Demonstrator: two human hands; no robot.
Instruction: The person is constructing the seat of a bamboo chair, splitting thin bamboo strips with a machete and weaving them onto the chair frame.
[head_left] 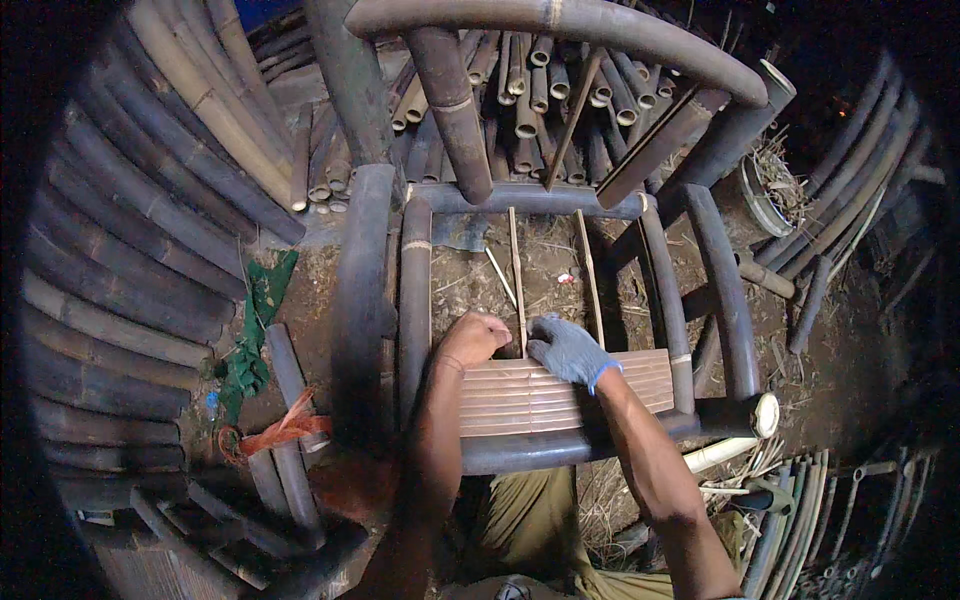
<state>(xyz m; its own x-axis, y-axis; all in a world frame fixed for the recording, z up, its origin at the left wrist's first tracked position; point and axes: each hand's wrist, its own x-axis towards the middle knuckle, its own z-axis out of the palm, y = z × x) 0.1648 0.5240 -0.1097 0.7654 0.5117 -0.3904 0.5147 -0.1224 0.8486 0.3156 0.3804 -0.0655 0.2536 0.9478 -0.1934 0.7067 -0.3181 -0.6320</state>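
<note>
A dark bamboo chair frame (414,290) stands before me. Light split-bamboo slats (520,405) lie side by side across the near part of its seat. At their far edge is my bare left hand (474,338), its fingers curled together; whatever they hold is hidden. My right hand (566,350), in a grey glove, rests over the far slats with bent fingers beside a thin bamboo strip (517,270). What it grips, if anything, is covered by the glove. A second thin strip (589,275) runs front to back through the open part of the seat.
Long bamboo poles (150,230) are stacked at the left, and cut tubes (530,90) are piled behind the chair. Green cloth (250,340) and orange twine (280,432) lie to the left. A basin of shavings (775,190) stands at the right, more poles (800,510) lower right.
</note>
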